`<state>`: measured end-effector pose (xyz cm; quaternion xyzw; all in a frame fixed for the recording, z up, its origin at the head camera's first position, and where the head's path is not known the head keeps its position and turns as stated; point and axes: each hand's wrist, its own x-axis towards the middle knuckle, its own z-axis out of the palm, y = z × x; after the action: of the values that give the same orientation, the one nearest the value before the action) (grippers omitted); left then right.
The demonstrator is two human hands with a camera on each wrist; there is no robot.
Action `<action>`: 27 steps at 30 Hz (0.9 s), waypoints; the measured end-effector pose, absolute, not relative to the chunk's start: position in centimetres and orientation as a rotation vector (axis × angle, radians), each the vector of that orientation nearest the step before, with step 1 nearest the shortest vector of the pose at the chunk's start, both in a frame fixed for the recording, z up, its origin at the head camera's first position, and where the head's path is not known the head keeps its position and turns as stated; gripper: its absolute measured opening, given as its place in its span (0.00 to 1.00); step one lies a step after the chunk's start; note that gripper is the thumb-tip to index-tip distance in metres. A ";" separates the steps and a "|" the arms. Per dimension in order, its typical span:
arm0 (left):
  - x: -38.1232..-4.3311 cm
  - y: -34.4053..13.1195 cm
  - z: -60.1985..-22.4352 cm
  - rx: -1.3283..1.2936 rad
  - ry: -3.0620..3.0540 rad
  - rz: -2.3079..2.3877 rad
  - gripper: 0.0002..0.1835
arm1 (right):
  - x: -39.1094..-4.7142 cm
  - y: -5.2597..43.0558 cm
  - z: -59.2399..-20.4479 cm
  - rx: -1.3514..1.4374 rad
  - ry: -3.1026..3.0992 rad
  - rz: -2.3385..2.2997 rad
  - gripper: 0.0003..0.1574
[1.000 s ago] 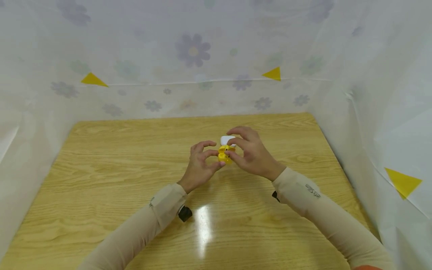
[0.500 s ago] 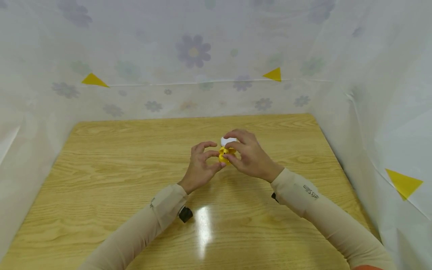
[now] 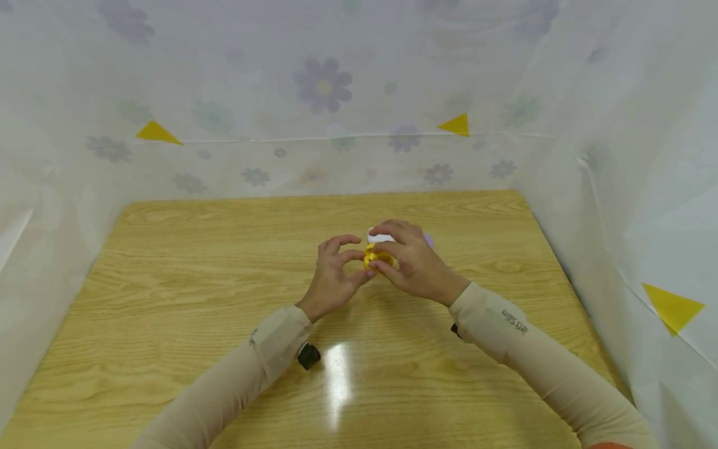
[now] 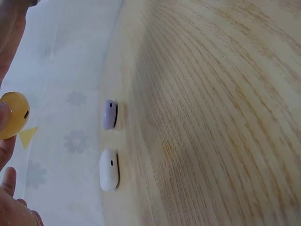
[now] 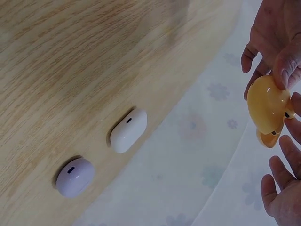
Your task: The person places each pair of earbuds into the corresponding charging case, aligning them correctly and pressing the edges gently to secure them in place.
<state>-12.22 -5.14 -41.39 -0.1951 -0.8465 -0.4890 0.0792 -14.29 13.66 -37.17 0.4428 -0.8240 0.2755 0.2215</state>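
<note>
In the head view a yellow earbud case (image 3: 369,249) stands with its lid up between the two hands, above the table. My left hand (image 3: 331,279) grips it from the left between thumb and fingers. From the right, my right hand (image 3: 417,262) pinches a small yellow earbud (image 5: 287,113) with dark spots against the case, its fingers partly covering the opening. How deep the earbud sits is hidden. The right wrist view shows the case's glossy rounded back (image 5: 268,103) with the left thumb (image 5: 284,70) pressed on it.
A white earbud case (image 5: 129,131) lies on the wooden table (image 3: 224,262) just behind the hands. Beside it, to the right, is a purple earbud case (image 5: 75,176), mostly covered by the right hand in the head view. Flower-patterned white sheets (image 3: 322,87) enclose the table.
My right hand has moved slightly left and down, bringing the earbud to the case. More of the purple case shows behind it. My left hand stays nearly still.
</note>
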 end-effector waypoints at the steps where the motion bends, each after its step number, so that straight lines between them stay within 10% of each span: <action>1: -12.2 -5.1 -41.4 -0.585 -2.534 -1.457 0.14 | -14.3 13.7 -37.2 1.223 -2.281 0.760 0.12; 27: -12.1 -5.3 -41.9 -0.586 -2.527 -1.471 0.14 | -14.4 13.4 -37.8 1.204 -2.253 0.748 0.09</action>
<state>-12.08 -5.34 -41.90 -0.1960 -0.8447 -0.4916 0.0795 -14.37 13.38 -37.78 0.4394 -0.8222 0.2730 0.2377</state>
